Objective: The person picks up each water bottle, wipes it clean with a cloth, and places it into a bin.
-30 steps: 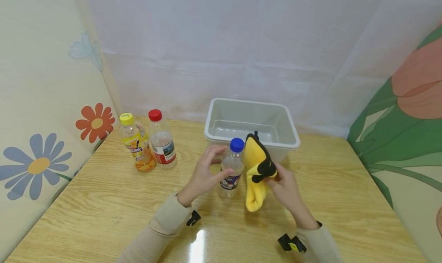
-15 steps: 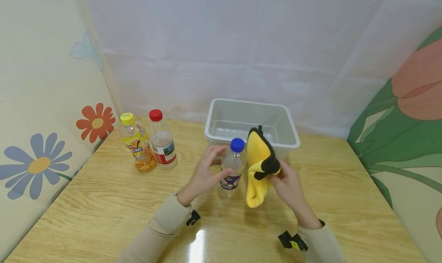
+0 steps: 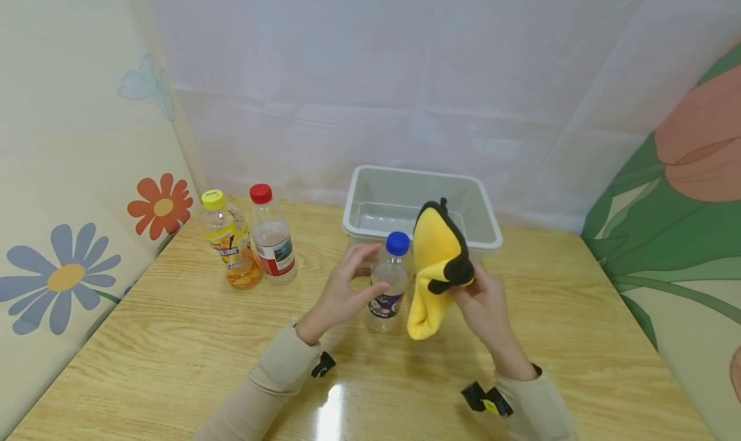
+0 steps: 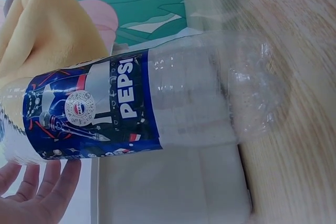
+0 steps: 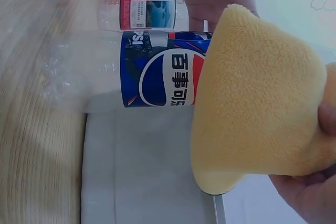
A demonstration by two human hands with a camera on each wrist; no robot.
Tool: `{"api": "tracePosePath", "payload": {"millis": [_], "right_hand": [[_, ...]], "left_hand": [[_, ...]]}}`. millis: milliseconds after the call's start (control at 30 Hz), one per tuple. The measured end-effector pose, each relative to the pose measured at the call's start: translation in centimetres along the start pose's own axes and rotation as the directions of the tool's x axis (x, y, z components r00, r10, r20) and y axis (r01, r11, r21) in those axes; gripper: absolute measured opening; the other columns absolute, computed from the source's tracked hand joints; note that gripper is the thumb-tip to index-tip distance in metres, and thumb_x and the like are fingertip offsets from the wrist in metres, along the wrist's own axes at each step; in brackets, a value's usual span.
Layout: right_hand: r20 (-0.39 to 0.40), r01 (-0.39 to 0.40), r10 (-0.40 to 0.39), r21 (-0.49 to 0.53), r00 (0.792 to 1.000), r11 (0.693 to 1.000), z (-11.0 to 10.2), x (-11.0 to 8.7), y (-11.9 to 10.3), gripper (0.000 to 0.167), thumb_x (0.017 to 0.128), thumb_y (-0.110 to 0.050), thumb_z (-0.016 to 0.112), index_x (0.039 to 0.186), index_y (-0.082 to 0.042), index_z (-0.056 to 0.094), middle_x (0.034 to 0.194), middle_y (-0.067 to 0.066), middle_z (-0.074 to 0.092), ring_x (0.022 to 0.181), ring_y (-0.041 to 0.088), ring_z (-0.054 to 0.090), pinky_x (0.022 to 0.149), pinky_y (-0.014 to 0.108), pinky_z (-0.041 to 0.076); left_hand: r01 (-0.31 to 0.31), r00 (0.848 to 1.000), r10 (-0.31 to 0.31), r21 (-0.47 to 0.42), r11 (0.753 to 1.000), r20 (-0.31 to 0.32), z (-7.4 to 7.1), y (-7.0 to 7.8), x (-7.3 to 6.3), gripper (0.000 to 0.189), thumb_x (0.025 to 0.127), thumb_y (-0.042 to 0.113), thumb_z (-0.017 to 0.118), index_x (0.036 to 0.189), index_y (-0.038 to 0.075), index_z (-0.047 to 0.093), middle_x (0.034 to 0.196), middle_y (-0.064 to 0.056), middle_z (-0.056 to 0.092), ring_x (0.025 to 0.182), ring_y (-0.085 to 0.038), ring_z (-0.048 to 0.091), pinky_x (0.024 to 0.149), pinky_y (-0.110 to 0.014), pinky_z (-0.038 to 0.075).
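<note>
A clear Pepsi bottle (image 3: 389,307) with a blue cap stands upright on the wooden table in the head view. My left hand (image 3: 341,293) holds its side, thumb across the front and fingers behind. In the left wrist view, the fingers (image 4: 55,182) lie against the bottle near its label. Just right of the bottle, my right hand (image 3: 485,307) grips a bunched yellow cloth (image 3: 435,242) with black edging and a small loop. The right wrist view shows the fluffy cloth (image 5: 257,98) overlapping the upper part of the bottle (image 5: 163,72).
A grey plastic bin (image 3: 353,225) stands behind the hands, close to the white backdrop. On the left are a red-capped bottle (image 3: 276,251) and a yellow-capped bottle (image 3: 231,242) with orange contents. Flower-printed panels stand at both sides.
My right hand has lifted the cloth upward and slightly right, so more of it overlaps the bin. My left hand and the Pepsi bottle have stayed in place.
</note>
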State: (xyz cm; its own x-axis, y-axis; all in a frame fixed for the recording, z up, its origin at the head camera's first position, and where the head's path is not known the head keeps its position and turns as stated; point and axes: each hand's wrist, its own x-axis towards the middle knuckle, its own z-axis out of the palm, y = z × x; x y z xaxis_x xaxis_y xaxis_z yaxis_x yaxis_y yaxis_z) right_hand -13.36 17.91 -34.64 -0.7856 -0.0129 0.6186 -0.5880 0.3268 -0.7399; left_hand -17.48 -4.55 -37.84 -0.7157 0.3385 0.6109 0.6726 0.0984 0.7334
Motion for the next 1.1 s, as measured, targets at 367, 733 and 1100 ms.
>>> {"api": "tracePosePath", "payload": {"millis": [367, 733, 1100], "right_hand": [[-0.05, -0.048, 0.057, 0.169, 0.997, 0.984, 1.2, 0.3, 0.1, 0.063, 0.069, 0.026, 0.053, 0.097, -0.029, 0.062, 0.085, -0.013, 0.063, 0.07, 0.003, 0.059, 0.059, 0.015, 0.052], [-0.016, 0.024, -0.021, 0.15, 1.0, 0.988, 1.8, 0.4, 0.5, 0.041, 0.067, 0.027, 0.052, 0.096, 0.0, 0.064, 0.088, -0.014, 0.063, 0.071, 0.003, 0.06, 0.058, 0.017, 0.053], [0.019, 0.05, -0.052, 0.106, 0.998, 0.993, 2.0, -0.4, 1.3, 0.036, 0.062, 0.029, 0.051, 0.096, 0.017, 0.057, 0.087, -0.017, 0.061, 0.07, 0.002, 0.057, 0.055, 0.017, 0.052]], "left_hand": [[-0.008, 1.0, 0.008, 0.003, 1.0, 0.0, 0.0, -0.1, 0.0, 0.056, 0.077, -0.001, 0.069, 0.127, -0.005, 0.044, 0.118, -0.019, 0.047, 0.103, -0.03, 0.05, 0.081, -0.029, 0.053], [-0.001, 1.0, 0.001, -0.017, 1.0, 0.007, 0.0, 0.0, 0.1, 0.056, 0.078, -0.001, 0.069, 0.127, -0.004, 0.043, 0.118, -0.018, 0.047, 0.103, -0.029, 0.05, 0.081, -0.03, 0.053], [-0.012, 1.0, 0.012, -0.021, 1.0, 0.0, 0.0, -0.2, 0.0, 0.057, 0.077, -0.001, 0.069, 0.128, -0.003, 0.044, 0.116, -0.018, 0.048, 0.102, -0.028, 0.05, 0.081, -0.034, 0.053]]}}
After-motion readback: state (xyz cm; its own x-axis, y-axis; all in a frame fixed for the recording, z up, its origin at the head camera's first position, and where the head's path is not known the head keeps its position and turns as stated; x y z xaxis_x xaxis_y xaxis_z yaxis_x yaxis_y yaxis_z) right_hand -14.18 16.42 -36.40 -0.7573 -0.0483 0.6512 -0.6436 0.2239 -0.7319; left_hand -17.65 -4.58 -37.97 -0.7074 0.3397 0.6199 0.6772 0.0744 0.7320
